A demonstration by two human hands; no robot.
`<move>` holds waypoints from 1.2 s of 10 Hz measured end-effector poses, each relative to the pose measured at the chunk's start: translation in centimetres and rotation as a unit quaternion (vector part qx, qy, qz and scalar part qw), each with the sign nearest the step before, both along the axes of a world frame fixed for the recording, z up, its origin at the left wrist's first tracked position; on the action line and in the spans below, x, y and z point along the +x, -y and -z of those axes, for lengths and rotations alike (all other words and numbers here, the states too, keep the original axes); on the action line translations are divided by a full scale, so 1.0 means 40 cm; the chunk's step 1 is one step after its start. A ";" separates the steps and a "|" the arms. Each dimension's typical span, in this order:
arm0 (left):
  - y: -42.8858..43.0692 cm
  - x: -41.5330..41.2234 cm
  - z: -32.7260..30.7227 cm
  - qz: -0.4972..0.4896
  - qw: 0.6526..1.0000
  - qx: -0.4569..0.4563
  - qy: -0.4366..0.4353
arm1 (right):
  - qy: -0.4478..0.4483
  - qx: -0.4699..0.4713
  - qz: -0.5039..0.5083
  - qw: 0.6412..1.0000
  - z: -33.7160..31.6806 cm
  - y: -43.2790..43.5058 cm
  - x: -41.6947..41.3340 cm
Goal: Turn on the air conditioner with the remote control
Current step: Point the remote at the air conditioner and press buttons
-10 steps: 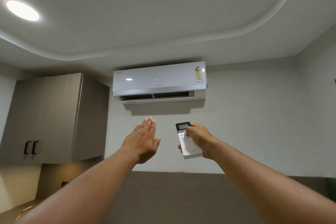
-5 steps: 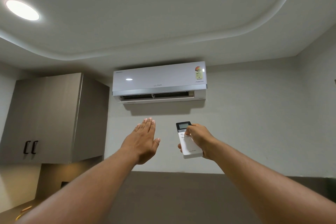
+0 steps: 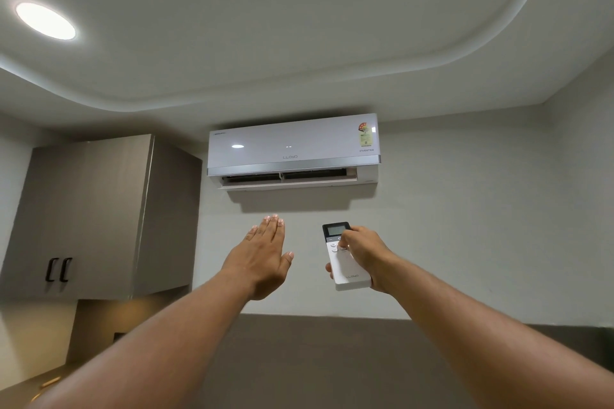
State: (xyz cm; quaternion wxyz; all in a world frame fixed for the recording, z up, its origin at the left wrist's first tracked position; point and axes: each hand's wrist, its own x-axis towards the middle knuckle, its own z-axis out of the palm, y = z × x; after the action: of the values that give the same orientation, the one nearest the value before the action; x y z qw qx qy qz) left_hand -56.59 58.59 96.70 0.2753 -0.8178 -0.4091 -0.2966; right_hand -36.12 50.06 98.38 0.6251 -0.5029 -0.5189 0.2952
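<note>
White slim plastic remote control (image 3: pixel 345 262) sits gripped in the right hand (image 3: pixel 365 256), thumb on its buttons; the left hand (image 3: pixel 262 259) is flat, empty, raised beneath the white wall-mounted air conditioner (image 3: pixel 294 149).

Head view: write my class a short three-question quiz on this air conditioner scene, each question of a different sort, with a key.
1. True or false: the right hand holds the remote.
2. Multiple choice: the left hand is (A) gripping the cabinet handle, (B) open and flat, held up below the air conditioner, (C) pressing a remote button.
3. Fill in: the air conditioner's bottom flap is ____ (open or shut).

Key
1. True; the thumb rests on the buttons just below the screen.
2. B; fingers together, touching nothing.
3. Open; dark vent slots show above the lowered flap.
</note>
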 end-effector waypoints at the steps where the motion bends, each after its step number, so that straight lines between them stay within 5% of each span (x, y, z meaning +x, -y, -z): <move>1: -0.002 -0.002 0.001 0.000 1.000 0.001 0.000 | -0.007 -0.001 0.000 1.000 0.000 -0.001 0.001; 12: -0.004 -0.023 0.000 -0.005 1.000 0.009 0.000 | -0.008 -0.003 0.012 1.000 0.001 0.005 -0.016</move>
State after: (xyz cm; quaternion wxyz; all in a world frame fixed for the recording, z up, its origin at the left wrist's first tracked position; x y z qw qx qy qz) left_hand -57.49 58.74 96.70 0.2841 -0.8136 -0.4102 -0.2985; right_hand -36.75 49.86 98.35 0.6315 -0.5086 -0.5065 0.2933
